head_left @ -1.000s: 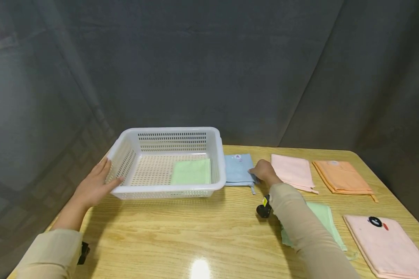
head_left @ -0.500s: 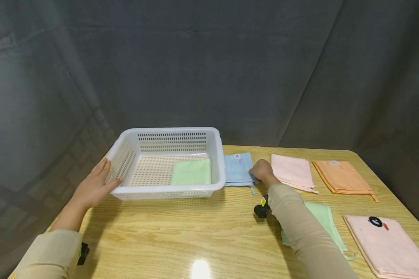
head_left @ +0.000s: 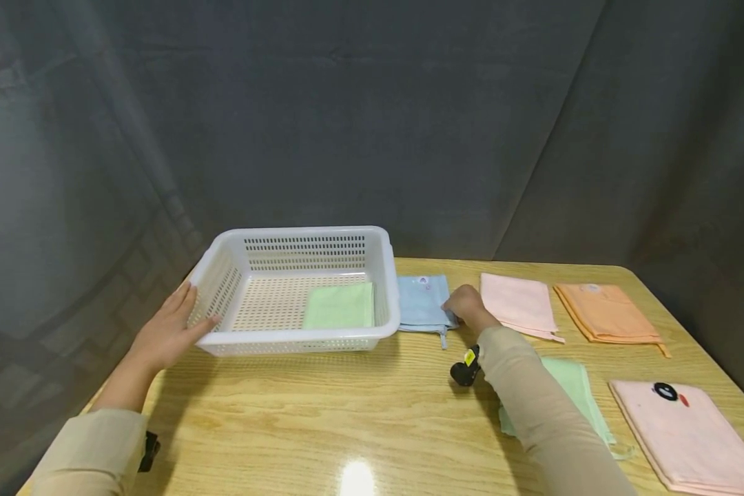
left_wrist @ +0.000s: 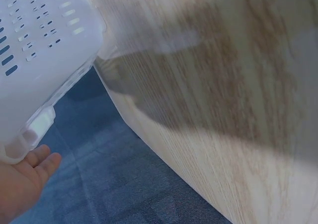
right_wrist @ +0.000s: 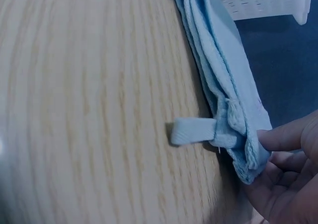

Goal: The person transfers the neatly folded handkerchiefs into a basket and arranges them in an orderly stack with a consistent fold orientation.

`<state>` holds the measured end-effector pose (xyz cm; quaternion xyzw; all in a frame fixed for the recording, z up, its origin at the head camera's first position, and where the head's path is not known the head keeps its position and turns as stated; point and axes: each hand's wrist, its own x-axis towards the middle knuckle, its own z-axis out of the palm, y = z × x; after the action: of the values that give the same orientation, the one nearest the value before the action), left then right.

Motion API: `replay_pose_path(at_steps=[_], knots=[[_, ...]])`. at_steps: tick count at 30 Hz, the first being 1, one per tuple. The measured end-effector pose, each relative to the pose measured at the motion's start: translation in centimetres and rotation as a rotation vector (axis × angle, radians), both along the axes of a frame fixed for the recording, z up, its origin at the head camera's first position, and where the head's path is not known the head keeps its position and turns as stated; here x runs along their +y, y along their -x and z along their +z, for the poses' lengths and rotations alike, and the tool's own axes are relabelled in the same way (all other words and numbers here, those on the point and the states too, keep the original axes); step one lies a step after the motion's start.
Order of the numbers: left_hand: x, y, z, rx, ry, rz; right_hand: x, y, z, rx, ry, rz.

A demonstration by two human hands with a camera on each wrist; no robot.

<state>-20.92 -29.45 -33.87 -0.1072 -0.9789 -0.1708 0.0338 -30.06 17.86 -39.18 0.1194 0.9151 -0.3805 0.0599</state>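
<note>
In the head view my left hand [head_left: 169,329] rests at the left end of a white plastic basket [head_left: 297,335], fingers straight along the outside and thumb on the front corner. The left wrist view shows those fingertips just under the basket's rim. A folded green towel [head_left: 339,306] lies inside the basket, at its right. My right hand [head_left: 469,306] pinches the right corner of a folded light blue towel [head_left: 420,300]. In the right wrist view the thumb is on top of the blue towel [right_wrist: 226,50], the fingers beneath, beside its hanging loop [right_wrist: 194,130].
Right of my right hand lie a folded pink towel [head_left: 519,303] and an orange one [head_left: 606,313]. Nearer, a green towel [head_left: 575,386] is partly covered by my right sleeve, with a pink towel [head_left: 688,441] beside it. A dark curtain [head_left: 372,124] hangs behind the wooden table [head_left: 297,413].
The blue towel has shifted very slightly under my right hand, and its loop hangs a little further left. My left hand and the basket have stayed in place.
</note>
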Motion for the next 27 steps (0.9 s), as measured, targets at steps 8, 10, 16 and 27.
replay_pose_path(at_steps=[8,10,16,27], knots=[[0.0,0.0,0.0,-0.017,0.002,0.007,0.0,-0.3,-0.2,0.129,0.086,0.029],[0.0,0.0,0.1,-0.021,-0.001,0.005,0.1,-0.4,-0.3,0.157,0.071,0.03],[0.0,0.1,0.1,-0.022,-0.005,0.003,0.4,-0.8,-0.3,0.234,0.052,0.027],[0.0,0.1,0.1,-0.022,-0.007,0.008,0.8,-1.3,-0.1,0.349,0.105,-0.009]])
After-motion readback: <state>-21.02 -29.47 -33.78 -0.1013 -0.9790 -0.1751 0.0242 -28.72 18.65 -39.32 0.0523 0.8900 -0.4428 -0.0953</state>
